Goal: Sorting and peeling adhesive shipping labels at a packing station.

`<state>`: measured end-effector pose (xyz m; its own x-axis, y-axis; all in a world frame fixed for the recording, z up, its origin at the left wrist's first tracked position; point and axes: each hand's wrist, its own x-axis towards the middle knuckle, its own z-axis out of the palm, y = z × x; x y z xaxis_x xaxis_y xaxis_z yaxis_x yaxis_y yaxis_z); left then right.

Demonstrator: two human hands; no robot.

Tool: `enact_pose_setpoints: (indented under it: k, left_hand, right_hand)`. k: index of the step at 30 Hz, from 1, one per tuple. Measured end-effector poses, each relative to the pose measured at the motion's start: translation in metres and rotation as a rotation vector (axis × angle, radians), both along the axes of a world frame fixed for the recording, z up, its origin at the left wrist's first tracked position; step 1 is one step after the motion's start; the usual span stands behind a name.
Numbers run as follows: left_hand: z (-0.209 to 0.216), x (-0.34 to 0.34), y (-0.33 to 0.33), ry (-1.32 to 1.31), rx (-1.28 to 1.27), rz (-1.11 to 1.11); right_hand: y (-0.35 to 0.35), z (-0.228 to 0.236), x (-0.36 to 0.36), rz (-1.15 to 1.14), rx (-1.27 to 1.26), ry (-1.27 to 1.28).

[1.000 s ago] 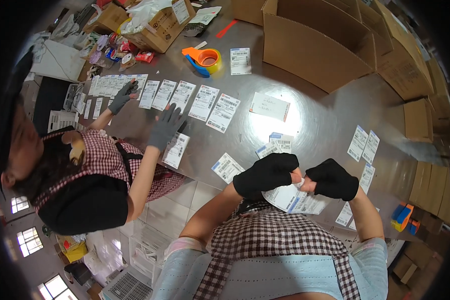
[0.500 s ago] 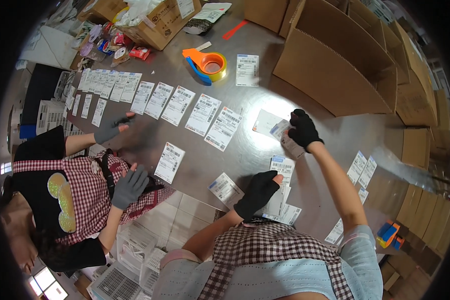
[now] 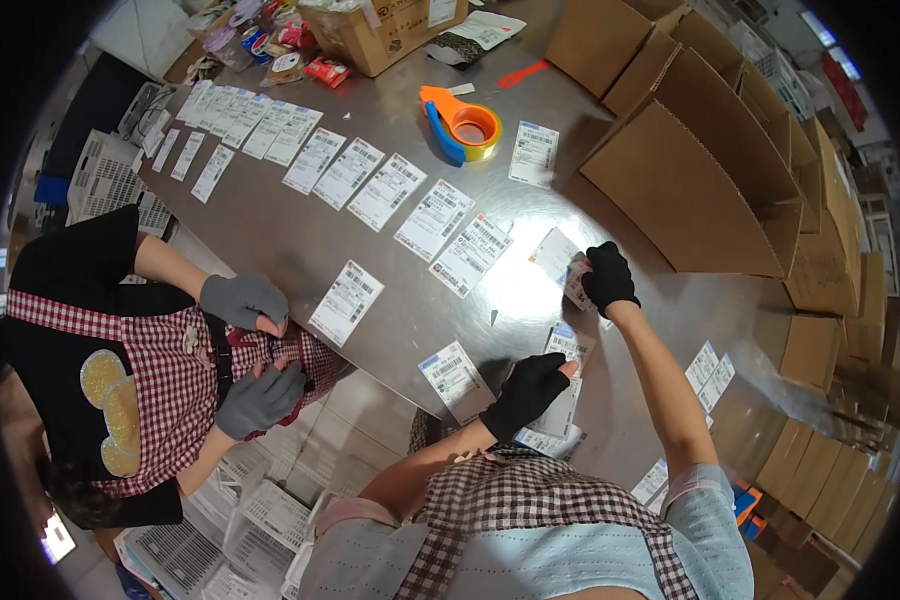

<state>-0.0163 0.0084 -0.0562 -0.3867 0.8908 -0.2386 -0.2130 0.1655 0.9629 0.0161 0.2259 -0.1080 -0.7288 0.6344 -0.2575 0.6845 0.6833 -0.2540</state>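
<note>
My right hand, in a black fingerless glove, pinches a white shipping label against the metal table. Another white label lies just beyond it, washed out by glare. Closer to my body, the curled fingers of my left hand, gloved the same way, grip a small batch of shipping labels; part of the batch is hidden beneath the glove. One separate label lies flat left of that hand, and more labels show by my apron.
Rows of labels run along the left side. An orange tape dispenser and open cardboard boxes stand farther back. At the left, a co-worker's grey-gloved hands are near the table edge. A few labels lie to the right.
The view has shifted slightly. My right hand has drawn its label partly off the label beyond. The co-worker's hands have pulled back from the table and come together.
</note>
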Motion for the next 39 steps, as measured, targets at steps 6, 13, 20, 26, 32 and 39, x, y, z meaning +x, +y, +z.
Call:
enact_pose_setpoints:
  k: [6, 13, 20, 26, 32, 39]
  left_hand:
    - [-0.020, 0.008, -0.006, 0.098, -0.005, -0.030]
    - [-0.017, -0.002, 0.001, -0.128, -0.118, 0.328]
    - [-0.018, -0.023, -0.010, -0.527, -0.048, 0.620]
    - [-0.049, -0.026, -0.014, -0.707, -0.060, 0.679]
    - [-0.030, -0.038, -0.022, -0.773, -0.158, 0.841]
    - [-0.056, -0.033, -0.010, -0.720, -0.206, 0.845]
  right_hand:
    - [0.012, 0.007, -0.001, -0.009, -0.076, 0.055]
    - [-0.006, 0.089, -0.026, -0.043, -0.907, 0.222]
    - [-0.017, 0.075, -0.076, -0.140, -1.189, 0.356]
    - [0.102, -0.039, -0.156, 0.032, -0.008, 0.328]
    - [0.129, -0.028, -0.209, 0.116, -0.114, -0.094]
    - [0.103, 0.029, -0.175, -0.001, -0.727, 0.296]
